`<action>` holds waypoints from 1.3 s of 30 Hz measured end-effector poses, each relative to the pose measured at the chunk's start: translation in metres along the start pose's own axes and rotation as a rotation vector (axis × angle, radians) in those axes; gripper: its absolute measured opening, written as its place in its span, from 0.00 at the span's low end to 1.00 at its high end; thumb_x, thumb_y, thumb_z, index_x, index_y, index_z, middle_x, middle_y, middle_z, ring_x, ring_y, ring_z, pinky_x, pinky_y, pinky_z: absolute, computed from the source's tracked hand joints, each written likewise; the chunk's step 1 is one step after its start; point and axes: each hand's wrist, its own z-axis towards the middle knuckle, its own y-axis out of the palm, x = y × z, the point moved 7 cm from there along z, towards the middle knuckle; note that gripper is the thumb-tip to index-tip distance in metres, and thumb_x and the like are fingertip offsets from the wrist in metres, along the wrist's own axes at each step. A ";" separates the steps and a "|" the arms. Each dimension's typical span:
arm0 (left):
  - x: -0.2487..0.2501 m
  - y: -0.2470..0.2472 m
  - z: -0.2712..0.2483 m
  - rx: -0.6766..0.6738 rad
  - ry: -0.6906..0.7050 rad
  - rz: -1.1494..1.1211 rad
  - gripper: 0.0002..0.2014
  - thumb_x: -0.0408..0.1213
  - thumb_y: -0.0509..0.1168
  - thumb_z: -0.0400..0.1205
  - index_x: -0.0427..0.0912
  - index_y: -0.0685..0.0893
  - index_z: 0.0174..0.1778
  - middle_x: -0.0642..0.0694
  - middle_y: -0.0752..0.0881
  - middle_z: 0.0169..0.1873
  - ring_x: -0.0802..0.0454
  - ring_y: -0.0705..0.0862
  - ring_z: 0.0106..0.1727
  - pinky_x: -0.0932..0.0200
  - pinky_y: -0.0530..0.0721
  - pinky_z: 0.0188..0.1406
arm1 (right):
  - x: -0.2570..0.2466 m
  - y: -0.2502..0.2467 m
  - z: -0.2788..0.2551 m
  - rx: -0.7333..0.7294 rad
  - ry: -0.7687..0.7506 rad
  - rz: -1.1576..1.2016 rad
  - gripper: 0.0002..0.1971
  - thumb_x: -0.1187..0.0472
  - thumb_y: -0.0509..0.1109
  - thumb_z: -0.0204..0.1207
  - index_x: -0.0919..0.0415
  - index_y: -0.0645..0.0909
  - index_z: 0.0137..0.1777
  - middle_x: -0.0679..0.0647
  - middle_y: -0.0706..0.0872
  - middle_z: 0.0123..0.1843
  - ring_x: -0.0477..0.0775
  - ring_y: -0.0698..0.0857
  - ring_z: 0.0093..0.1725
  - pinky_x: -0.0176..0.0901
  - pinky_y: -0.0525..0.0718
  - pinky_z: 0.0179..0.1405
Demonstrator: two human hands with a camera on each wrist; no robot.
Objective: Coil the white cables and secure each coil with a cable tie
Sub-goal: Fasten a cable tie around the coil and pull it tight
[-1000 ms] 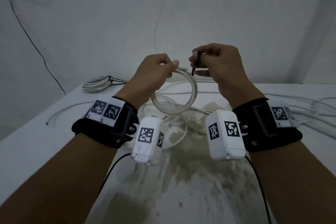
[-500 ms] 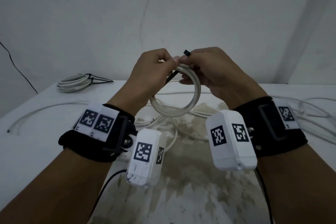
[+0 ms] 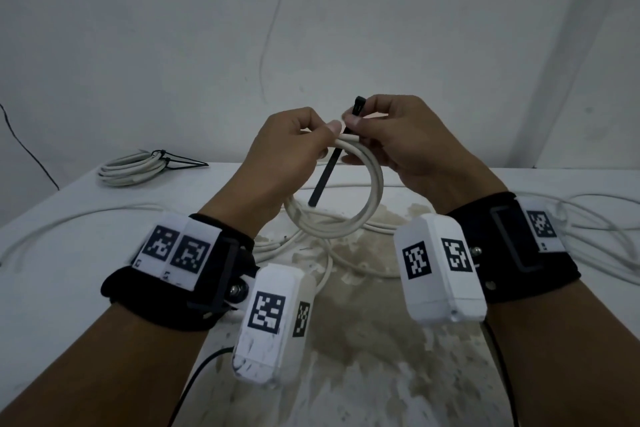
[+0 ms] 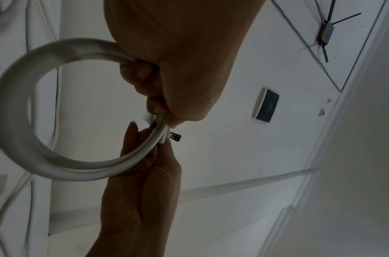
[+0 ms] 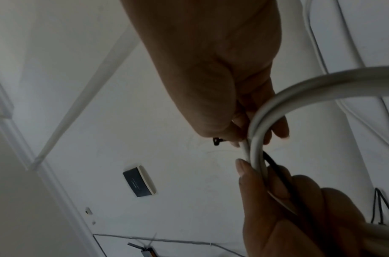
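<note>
Head cam's showing you holding the white coil (image 3: 346, 204) up in the air between both hands, above the table (image 3: 69, 253), w/ the black cable tie (image 3: 334, 158) already poked through it. Your left hand (image 3: 291, 149) is curling round the top of the coil and keeping the loops bunched. Your right hand (image 3: 398, 146) is pinching the tie just under its head, which is sticking up past your fingertips. The tie's long axis is running diagonal: head up top by your right thumb, tail hanging down-left inside the ring, free. So imo the tail is sitting nearer your left fingers, and it needs to come round the bundle and up to the head.

Left wrist cam is showing the tie head (image 4: 175, 136) just beside the cable end, right hand (image 4: 143, 173) coming in from below.

Rest of it: loose white cables (image 3: 571, 218) are sprawling across the table on your right and under the coil, a finished coil (image 3: 135, 168) w/ black ties is lying far left, and the tabletop is looking stained in the middle. Plain white wall behind.
</note>
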 end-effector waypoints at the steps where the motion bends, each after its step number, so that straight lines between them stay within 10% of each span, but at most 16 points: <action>1: 0.001 0.000 0.000 0.011 0.003 -0.001 0.13 0.42 0.67 0.85 0.42 0.81 0.35 0.52 0.77 0.25 0.64 0.74 0.19 0.60 0.66 0.27 | 0.003 0.000 0.001 0.008 0.020 0.019 0.07 0.67 0.72 0.80 0.72 0.82 0.44 0.70 0.86 0.39 0.61 0.87 0.37 0.50 0.91 0.41; 16: 0.006 -0.009 -0.002 0.120 -0.028 0.035 0.12 0.40 0.68 0.83 0.42 0.82 0.33 0.49 0.80 0.29 0.55 0.75 0.29 0.57 0.72 0.29 | -0.001 0.018 -0.003 -0.065 0.096 0.128 0.11 0.73 0.59 0.80 0.78 0.82 0.55 0.66 0.86 0.34 0.58 0.85 0.31 0.60 0.92 0.43; 22: 0.004 -0.010 -0.001 0.148 -0.057 0.002 0.06 0.43 0.69 0.83 0.45 0.86 0.49 0.47 0.89 0.45 0.52 0.87 0.50 0.51 0.85 0.58 | -0.004 0.023 -0.005 -0.076 0.044 0.021 0.09 0.71 0.61 0.83 0.65 0.81 0.58 0.60 0.87 0.31 0.54 0.84 0.29 0.61 0.91 0.42; 26: 0.010 -0.009 -0.003 0.100 -0.010 0.028 0.11 0.40 0.66 0.85 0.40 0.92 0.44 0.51 0.89 0.34 0.66 0.81 0.35 0.62 0.79 0.45 | -0.006 0.024 -0.005 -0.075 0.023 -0.011 0.18 0.71 0.61 0.83 0.58 0.74 0.70 0.58 0.88 0.32 0.53 0.85 0.31 0.62 0.91 0.41; 33: 0.010 -0.015 -0.002 0.150 -0.023 0.024 0.11 0.38 0.68 0.82 0.38 0.91 0.37 0.40 0.91 0.39 0.57 0.80 0.35 0.56 0.82 0.46 | -0.005 0.026 -0.004 -0.090 0.031 -0.001 0.16 0.65 0.66 0.85 0.59 0.72 0.71 0.59 0.90 0.34 0.56 0.87 0.34 0.56 0.90 0.41; 39: 0.002 -0.018 -0.001 0.182 -0.080 0.016 0.12 0.38 0.68 0.82 0.43 0.90 0.33 0.57 0.83 0.22 0.67 0.79 0.26 0.68 0.76 0.32 | -0.006 0.028 -0.004 -0.083 0.036 -0.047 0.13 0.65 0.69 0.82 0.60 0.75 0.65 0.59 0.92 0.40 0.60 0.92 0.43 0.60 0.92 0.47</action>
